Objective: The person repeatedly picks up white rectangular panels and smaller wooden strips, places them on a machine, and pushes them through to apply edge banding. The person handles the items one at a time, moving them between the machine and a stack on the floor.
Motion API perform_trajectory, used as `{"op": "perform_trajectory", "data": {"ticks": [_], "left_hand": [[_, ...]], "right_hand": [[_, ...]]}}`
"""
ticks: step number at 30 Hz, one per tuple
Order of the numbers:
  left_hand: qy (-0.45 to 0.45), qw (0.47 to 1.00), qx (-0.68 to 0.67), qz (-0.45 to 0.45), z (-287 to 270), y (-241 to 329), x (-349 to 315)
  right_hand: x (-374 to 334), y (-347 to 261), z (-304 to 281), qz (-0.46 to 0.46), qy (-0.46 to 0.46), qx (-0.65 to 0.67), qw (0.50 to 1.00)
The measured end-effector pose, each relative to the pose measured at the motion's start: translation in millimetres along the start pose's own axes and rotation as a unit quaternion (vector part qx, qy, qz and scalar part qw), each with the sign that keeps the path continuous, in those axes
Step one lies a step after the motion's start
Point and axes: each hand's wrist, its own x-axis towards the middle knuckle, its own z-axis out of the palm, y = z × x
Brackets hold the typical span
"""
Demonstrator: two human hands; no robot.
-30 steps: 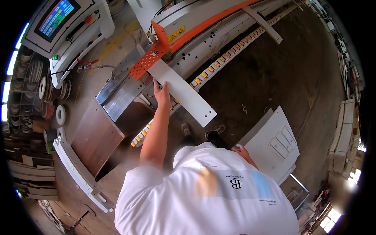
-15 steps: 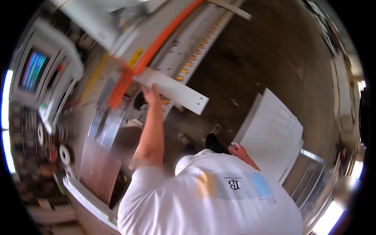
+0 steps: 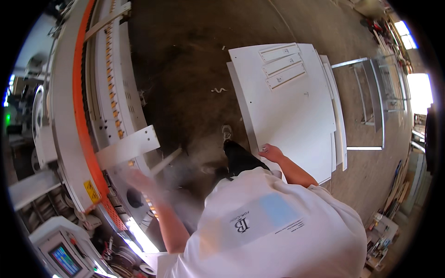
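Note:
A narrow white board (image 3: 132,146) with small holes at its end juts out of a long machine (image 3: 65,92) on the left, below its orange strip. My left hand (image 3: 139,180) is just nearer than this board, beside the machine's edge. Motion smears its fingers, so I cannot tell whether they touch anything. To the right, my right hand (image 3: 272,153) is closed at the near left edge of a stack of large white panels (image 3: 278,111). Something small and pale shows at its fingertips, too small to name.
Three narrow white strips (image 3: 284,76) lie on the panel stack. Behind the stack stands a metal frame (image 3: 382,116). A second board (image 3: 109,21) crosses the machine's roller track farther off. A control screen (image 3: 66,259) is at lower left. Scraps lie on the brown floor (image 3: 185,55).
My view has turned left to right, so the machine now runs up the left side and the panel stack shows more fully. My left hand has come off the narrow board's side.

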Motion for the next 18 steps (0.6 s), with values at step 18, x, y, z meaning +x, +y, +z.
{"op": "perform_trajectory", "data": {"ticks": [18], "left_hand": [[-0.563, 0.801, 0.01, -0.205, 80, 132, -191]], "right_hand": [[331, -17, -231, -0.042, 0.153, -0.418, 0.894]]}}
